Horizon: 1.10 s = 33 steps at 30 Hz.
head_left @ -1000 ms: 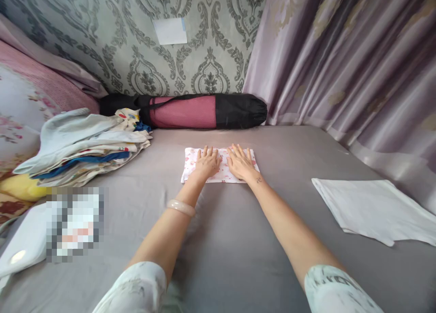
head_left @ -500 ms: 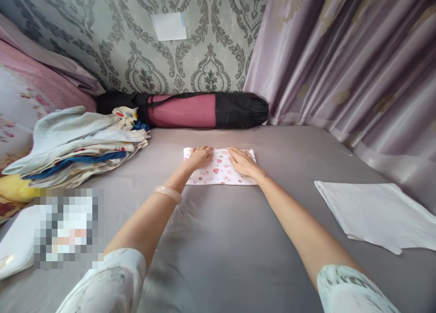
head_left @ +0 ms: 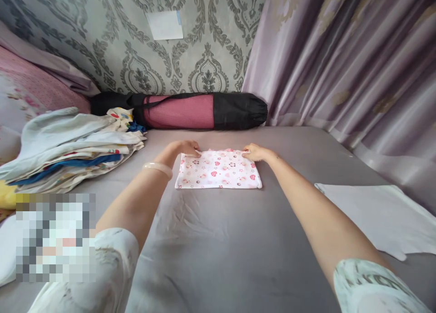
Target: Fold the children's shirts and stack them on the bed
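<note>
A white cloth with pink and red hearts (head_left: 220,172) lies folded into a rectangle on the grey bed sheet (head_left: 231,240). At its far left corner my left hand (head_left: 188,148) is closed, pinching the fabric's far edge. My right hand (head_left: 255,152) pinches the same edge near the far right corner. Between the two hands the far edge looks slightly rumpled, while the near edge lies straight on the sheet. A pale bangle (head_left: 157,168) circles my left wrist.
A stack of folded clothes (head_left: 75,145) sits at the left. Along the wall lies a long black and pink bag (head_left: 180,111). To the right, a white garment (head_left: 378,213) is spread on the sheet beside the purple curtain (head_left: 327,54). A blurred patch covers the lower left.
Both hands have gone from lying flat on the cloth to gripping its far corners, moving outward and away. More of the printed surface now shows.
</note>
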Available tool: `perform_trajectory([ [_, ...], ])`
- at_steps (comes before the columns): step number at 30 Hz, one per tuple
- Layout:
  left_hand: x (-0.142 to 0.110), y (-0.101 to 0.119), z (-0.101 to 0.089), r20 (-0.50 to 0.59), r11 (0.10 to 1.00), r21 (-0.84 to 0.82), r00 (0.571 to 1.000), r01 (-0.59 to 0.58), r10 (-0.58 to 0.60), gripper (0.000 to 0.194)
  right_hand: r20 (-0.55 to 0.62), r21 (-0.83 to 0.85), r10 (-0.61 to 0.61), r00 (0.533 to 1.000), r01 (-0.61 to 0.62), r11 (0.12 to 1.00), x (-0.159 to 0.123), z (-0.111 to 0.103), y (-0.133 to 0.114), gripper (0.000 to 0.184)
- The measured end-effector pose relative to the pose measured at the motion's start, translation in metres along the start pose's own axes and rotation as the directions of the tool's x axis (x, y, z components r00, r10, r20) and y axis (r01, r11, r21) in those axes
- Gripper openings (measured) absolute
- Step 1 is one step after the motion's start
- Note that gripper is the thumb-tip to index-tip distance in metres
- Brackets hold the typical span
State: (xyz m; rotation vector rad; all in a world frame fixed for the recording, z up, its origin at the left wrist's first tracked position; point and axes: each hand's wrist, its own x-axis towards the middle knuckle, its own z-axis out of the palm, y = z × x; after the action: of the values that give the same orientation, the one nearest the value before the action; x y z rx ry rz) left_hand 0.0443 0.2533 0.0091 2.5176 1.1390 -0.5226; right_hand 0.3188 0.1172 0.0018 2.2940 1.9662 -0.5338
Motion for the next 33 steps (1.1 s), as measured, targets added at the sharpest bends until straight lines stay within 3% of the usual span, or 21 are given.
perform_trajectory([
  [6, 0.001, -0.001, -0.002, 0.055, 0.997, -0.033, 0.996, 0.072, -0.07, 0.06, 0.032, 0.023, -0.018, 0.999, 0.017, 1.0, 0.004, -0.003, 0.005, 0.034],
  [11, -0.008, -0.005, -0.006, 0.012, 0.998, -0.059, 1.0, 0.004, -0.003, 0.065, -0.043, 0.125, -0.086, 0.995, 0.091, 0.988, -0.014, -0.012, 0.005, 0.027],
  [18, -0.058, -0.007, -0.034, -0.143, 0.988, -0.121, 0.987, -0.092, 0.074, 0.057, -0.146, 0.41, -0.143, 0.979, 0.191, 0.892, -0.052, -0.039, 0.006, 0.021],
  [22, -0.088, -0.002, -0.055, -0.21, 0.978, -0.153, 0.972, -0.139, 0.105, 0.044, -0.261, 0.456, -0.21, 0.942, 0.312, 0.834, -0.07, -0.059, 0.009, 0.025],
  [25, -0.105, 0.002, -0.06, -0.36, 0.957, -0.173, 0.92, -0.232, 0.157, 0.041, -0.392, 0.392, -0.257, 0.883, 0.414, 0.822, -0.086, -0.067, 0.008, 0.025],
  [27, -0.114, 0.005, -0.054, -0.494, 0.939, -0.147, 0.845, -0.312, 0.204, 0.04, -0.492, 0.308, -0.27, 0.828, 0.456, 0.835, -0.098, -0.065, 0.006, 0.024],
  [30, -0.128, 0.011, -0.03, -0.648, 0.939, -0.05, 0.726, -0.341, 0.229, 0.035, -0.588, 0.195, -0.276, 0.76, 0.464, 0.864, -0.117, -0.045, 0.005, 0.025],
  [32, -0.139, 0.016, -0.005, -0.683, 0.946, -0.003, 0.691, -0.325, 0.236, 0.034, -0.602, 0.147, -0.296, 0.742, 0.467, 0.872, -0.131, -0.024, 0.006, 0.025],
  [33, -0.145, 0.019, 0.01, -0.674, 0.946, 0.017, 0.695, -0.325, 0.251, 0.033, -0.602, 0.124, -0.318, 0.733, 0.479, 0.869, -0.138, -0.012, 0.007, 0.025],
])
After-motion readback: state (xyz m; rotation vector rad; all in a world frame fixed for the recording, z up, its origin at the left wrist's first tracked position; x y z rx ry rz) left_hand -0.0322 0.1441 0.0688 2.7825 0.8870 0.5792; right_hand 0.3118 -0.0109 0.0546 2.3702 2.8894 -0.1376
